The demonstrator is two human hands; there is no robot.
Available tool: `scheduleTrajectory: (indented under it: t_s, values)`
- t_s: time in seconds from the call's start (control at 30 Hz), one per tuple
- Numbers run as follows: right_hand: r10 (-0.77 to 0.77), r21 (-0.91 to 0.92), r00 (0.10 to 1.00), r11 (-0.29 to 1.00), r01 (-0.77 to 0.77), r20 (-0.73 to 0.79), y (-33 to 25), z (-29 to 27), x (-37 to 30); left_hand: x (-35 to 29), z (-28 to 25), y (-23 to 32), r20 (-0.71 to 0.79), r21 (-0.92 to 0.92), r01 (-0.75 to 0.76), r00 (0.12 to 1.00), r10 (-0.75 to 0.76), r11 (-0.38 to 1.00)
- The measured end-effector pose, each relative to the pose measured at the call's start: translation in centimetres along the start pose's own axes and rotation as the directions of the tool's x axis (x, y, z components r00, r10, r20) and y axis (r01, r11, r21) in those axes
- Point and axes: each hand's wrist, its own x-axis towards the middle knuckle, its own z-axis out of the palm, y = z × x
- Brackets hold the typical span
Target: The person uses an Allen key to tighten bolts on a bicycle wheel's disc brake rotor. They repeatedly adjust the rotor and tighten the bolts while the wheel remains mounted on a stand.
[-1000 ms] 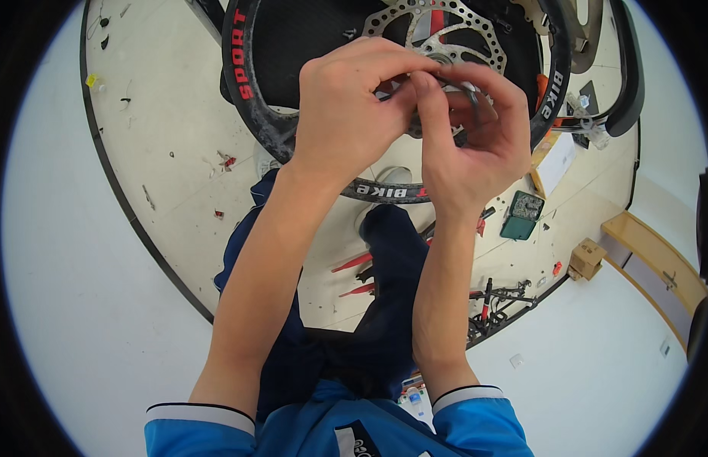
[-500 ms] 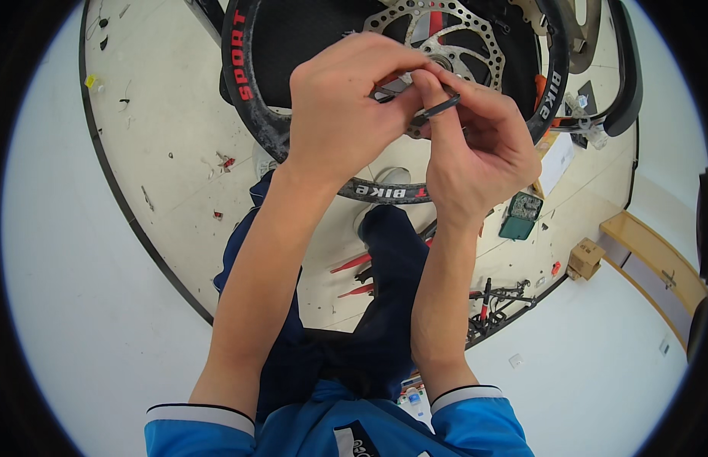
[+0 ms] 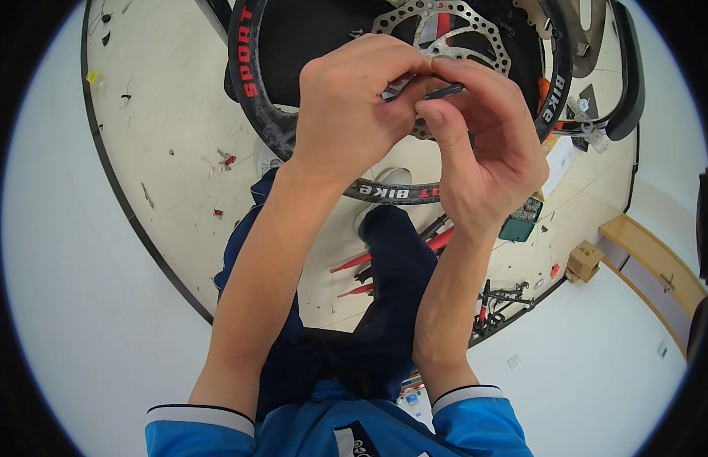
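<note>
In front of the brake disc, my left hand [image 3: 350, 110] is closed, its thumb and fingertips gripping a slim black-and-silver piece [image 3: 444, 92] whose exact kind is hidden. Curled loosely about the piece's black end is my right hand [image 3: 495, 141], its thumb tip against that end and its index fingertip meeting my left fingers. Just beyond both hands lies the silver, hole-drilled brake disc [image 3: 487, 38]. A black bicycle wheel rim [image 3: 274, 126] with red and white lettering encircles it. My hands cover part of the disc and its middle.
Green case [image 3: 520, 222] and cardboard box [image 3: 584, 260] lie on the floor to the right. Black-and-red bike parts [image 3: 495, 308] rest by the wall. Small red scraps [image 3: 227, 160] litter the left floor. A curved black bar [image 3: 628, 99] stands at far right.
My right thumb has slid off the top of the black end and now sits below it, leaving a wider gap to the index finger. Both hands have shifted slightly right.
</note>
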Motion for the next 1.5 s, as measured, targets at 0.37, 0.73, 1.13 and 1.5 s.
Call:
scheduleTrajectory:
  t_s: [0.37, 0.73, 1.13, 1.5]
  values:
    - [0.035, 0.090, 0.995, 0.996, -0.026, -0.095, 0.3, 1.5, -0.3, 0.1, 0.3, -0.1, -0.067, -0.039, -0.031, 0.997, 0.028, 0.999]
    - [0.080, 0.150, 0.991, 0.987, -0.063, -0.111, 0.3, 1.3, -0.3, 0.1, 0.1, -0.2, -0.036, 0.002, -0.032, 0.999, 0.032, 0.999]
    - [0.218, 0.321, 0.949, 0.937, -0.138, -0.227, -0.2, 0.1, 0.2, 0.2, -1.1, -0.1, 0.062, 0.021, -0.003, 0.998, 0.001, 1.000]
    - [0.216, -0.040, 0.918, 0.969, -0.242, -0.332, -1.9, 0.1, 0.3, 0.6, -2.1, -0.5, -0.016, 0.044, 0.127, 0.992, -0.126, 0.991]
